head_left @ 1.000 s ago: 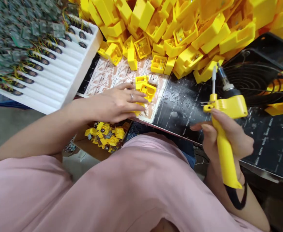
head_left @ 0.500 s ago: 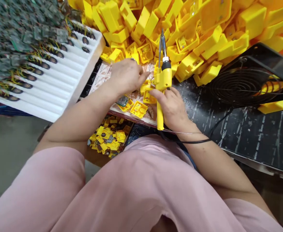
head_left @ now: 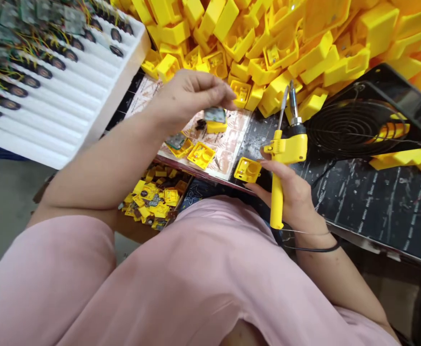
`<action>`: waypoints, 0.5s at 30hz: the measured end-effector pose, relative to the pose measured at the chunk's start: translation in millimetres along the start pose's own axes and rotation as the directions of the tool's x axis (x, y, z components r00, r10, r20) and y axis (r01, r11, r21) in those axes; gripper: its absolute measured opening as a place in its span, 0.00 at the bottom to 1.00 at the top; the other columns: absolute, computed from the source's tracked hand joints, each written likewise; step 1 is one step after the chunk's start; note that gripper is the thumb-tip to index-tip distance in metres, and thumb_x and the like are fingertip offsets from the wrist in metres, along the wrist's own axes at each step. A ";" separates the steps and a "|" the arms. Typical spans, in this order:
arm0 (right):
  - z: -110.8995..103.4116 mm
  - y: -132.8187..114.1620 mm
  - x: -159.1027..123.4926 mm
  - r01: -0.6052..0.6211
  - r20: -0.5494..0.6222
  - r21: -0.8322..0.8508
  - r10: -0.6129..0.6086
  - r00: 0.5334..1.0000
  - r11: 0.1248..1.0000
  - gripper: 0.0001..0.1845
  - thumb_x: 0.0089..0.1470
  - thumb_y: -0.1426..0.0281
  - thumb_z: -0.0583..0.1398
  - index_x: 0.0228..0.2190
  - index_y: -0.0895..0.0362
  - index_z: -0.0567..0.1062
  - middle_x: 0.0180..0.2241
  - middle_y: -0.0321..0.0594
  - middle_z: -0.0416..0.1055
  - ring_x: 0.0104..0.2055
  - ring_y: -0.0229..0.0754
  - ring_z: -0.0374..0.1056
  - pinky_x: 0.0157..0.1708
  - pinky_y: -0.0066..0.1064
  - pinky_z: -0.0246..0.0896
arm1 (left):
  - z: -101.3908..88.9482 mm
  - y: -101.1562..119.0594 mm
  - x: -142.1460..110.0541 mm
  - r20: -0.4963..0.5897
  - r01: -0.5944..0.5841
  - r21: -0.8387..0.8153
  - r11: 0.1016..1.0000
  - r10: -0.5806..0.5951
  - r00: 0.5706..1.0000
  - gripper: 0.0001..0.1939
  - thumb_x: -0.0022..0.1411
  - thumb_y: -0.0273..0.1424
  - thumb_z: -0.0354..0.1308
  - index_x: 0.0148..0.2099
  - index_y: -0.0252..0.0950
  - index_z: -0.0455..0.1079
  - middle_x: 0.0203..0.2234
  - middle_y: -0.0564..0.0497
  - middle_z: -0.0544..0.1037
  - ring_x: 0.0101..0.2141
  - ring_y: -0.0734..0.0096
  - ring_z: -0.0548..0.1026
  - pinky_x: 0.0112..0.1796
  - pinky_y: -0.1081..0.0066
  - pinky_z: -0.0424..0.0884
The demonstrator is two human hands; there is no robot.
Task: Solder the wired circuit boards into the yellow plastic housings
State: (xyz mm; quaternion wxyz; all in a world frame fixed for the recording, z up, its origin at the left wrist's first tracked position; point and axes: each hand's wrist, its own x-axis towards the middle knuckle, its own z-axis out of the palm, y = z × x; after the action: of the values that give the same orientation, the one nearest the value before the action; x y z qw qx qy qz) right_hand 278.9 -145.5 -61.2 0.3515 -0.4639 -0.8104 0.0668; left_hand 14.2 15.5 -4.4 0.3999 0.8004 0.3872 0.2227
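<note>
My left hand (head_left: 192, 98) hovers over a printed paper sheet (head_left: 232, 144) with thumb and fingers pinched together. Right under the fingertips is a small yellow housing with a green circuit board (head_left: 215, 120) and a black part beside it; I cannot tell whether it hangs from the fingers. My right hand (head_left: 294, 197) grips a yellow soldering gun (head_left: 285, 150) by its handle, tip pointing up and away. Its fingertips also pinch an open yellow square housing (head_left: 247, 169). Two more small housings (head_left: 200, 154) lie on the sheet.
A big heap of yellow plastic housings (head_left: 285, 43) fills the back. A white slotted tray (head_left: 98, 91) with wired boards and black discs stands at the left. A black fan grille (head_left: 357, 125) sits at the right on a black mat (head_left: 376, 202). A box of yellow parts (head_left: 156, 197) is below the edge.
My right hand came back to the right with the soldering gun and now also holds a yellow housing. My left hand lifted slightly, fingers pinched above the housing with the board.
</note>
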 end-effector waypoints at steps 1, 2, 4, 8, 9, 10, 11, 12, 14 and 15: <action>0.8 0.4 -2.7 -0.004 -0.008 0.007 0.004 1.000 1.000 0.33 0.61 0.62 0.71 0.63 0.46 0.67 0.52 0.42 0.80 0.49 0.51 0.81 0.45 0.41 0.82 | -5.3 4.4 -3.9 0.000 0.050 -0.124 0.991 -0.051 0.999 0.24 0.80 0.46 0.47 0.58 0.35 0.75 0.50 0.43 0.85 0.44 0.67 0.81 0.49 0.57 0.78; 1.9 0.5 -4.7 -0.010 -0.017 0.011 0.010 1.000 1.000 0.34 0.60 0.61 0.71 0.62 0.47 0.66 0.53 0.43 0.80 0.49 0.51 0.81 0.45 0.41 0.82 | -9.4 8.6 -7.8 0.006 0.082 -0.199 0.977 -0.082 0.997 0.23 0.79 0.47 0.51 0.56 0.35 0.77 0.48 0.43 0.85 0.42 0.67 0.81 0.47 0.57 0.78; 5.1 -0.3 -6.0 -0.017 -0.035 0.017 0.018 0.999 1.000 0.35 0.59 0.61 0.72 0.62 0.48 0.66 0.54 0.45 0.80 0.50 0.51 0.81 0.47 0.41 0.82 | -11.6 16.7 -15.9 0.068 0.062 -0.149 0.987 -0.052 0.996 0.20 0.75 0.47 0.56 0.49 0.37 0.80 0.44 0.46 0.86 0.40 0.66 0.81 0.43 0.59 0.78; 17.3 -5.1 0.5 -0.005 -0.070 -0.025 0.003 0.998 1.000 0.29 0.61 0.65 0.70 0.59 0.51 0.69 0.48 0.44 0.81 0.47 0.50 0.81 0.45 0.39 0.81 | 10.2 26.8 -31.2 0.253 -0.160 0.274 0.948 0.089 0.963 0.14 0.71 0.36 0.55 0.47 0.38 0.82 0.38 0.49 0.86 0.40 0.64 0.83 0.41 0.65 0.75; 21.1 -6.5 3.5 0.006 -0.077 -0.036 -0.009 0.997 0.999 0.26 0.62 0.65 0.70 0.58 0.51 0.70 0.45 0.43 0.81 0.45 0.49 0.82 0.44 0.39 0.81 | 18.3 27.3 -34.1 0.257 -0.188 0.387 0.903 0.090 0.962 0.14 0.70 0.34 0.54 0.48 0.38 0.81 0.36 0.49 0.86 0.39 0.64 0.83 0.41 0.65 0.74; 24.5 -7.8 6.7 0.019 -0.084 -0.042 -0.023 0.996 0.999 0.25 0.62 0.64 0.70 0.57 0.52 0.71 0.44 0.42 0.82 0.44 0.49 0.82 0.44 0.39 0.80 | 25.7 26.9 -36.4 0.241 -0.194 0.485 0.853 0.083 0.967 0.14 0.70 0.32 0.54 0.47 0.38 0.81 0.35 0.49 0.85 0.39 0.63 0.83 0.42 0.65 0.74; 26.8 -9.0 9.7 0.030 -0.097 -0.041 -0.034 0.995 0.999 0.25 0.61 0.62 0.70 0.56 0.52 0.72 0.44 0.42 0.82 0.43 0.49 0.82 0.45 0.39 0.80 | 32.0 25.7 -38.3 0.227 -0.191 0.560 0.806 0.073 0.971 0.14 0.71 0.32 0.53 0.46 0.37 0.81 0.33 0.48 0.84 0.38 0.61 0.82 0.43 0.64 0.74; 27.3 -9.9 12.1 0.037 -0.118 -0.037 -0.041 0.992 0.999 0.26 0.61 0.60 0.70 0.56 0.52 0.72 0.44 0.42 0.82 0.44 0.49 0.82 0.46 0.40 0.80 | 36.6 23.9 -39.8 0.221 -0.192 0.606 0.772 0.068 0.973 0.14 0.71 0.32 0.53 0.45 0.37 0.81 0.32 0.48 0.83 0.38 0.60 0.82 0.43 0.63 0.73; 21.3 -11.3 13.8 0.031 -0.172 -0.025 -0.035 0.985 0.999 0.27 0.59 0.60 0.71 0.56 0.52 0.73 0.44 0.42 0.83 0.44 0.49 0.82 0.47 0.40 0.80 | 41.0 19.7 -42.1 0.223 -0.214 0.630 0.746 0.090 0.971 0.14 0.71 0.31 0.52 0.43 0.37 0.81 0.33 0.48 0.83 0.39 0.59 0.82 0.45 0.62 0.73; 14.6 -11.7 12.4 0.027 -0.196 -0.017 -0.030 0.980 0.999 0.26 0.59 0.62 0.72 0.55 0.52 0.74 0.42 0.40 0.83 0.42 0.47 0.82 0.45 0.37 0.79 | 41.5 17.7 -43.1 0.217 -0.227 0.624 0.748 0.114 0.970 0.14 0.71 0.30 0.52 0.42 0.37 0.81 0.34 0.48 0.84 0.40 0.58 0.81 0.46 0.61 0.73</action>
State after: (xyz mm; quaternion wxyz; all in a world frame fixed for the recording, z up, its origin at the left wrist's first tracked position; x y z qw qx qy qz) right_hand 257.4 -139.0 -60.7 0.4273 -0.4589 -0.7789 0.0098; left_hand 23.8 -45.1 -16.1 0.1093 0.9363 0.3307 0.0449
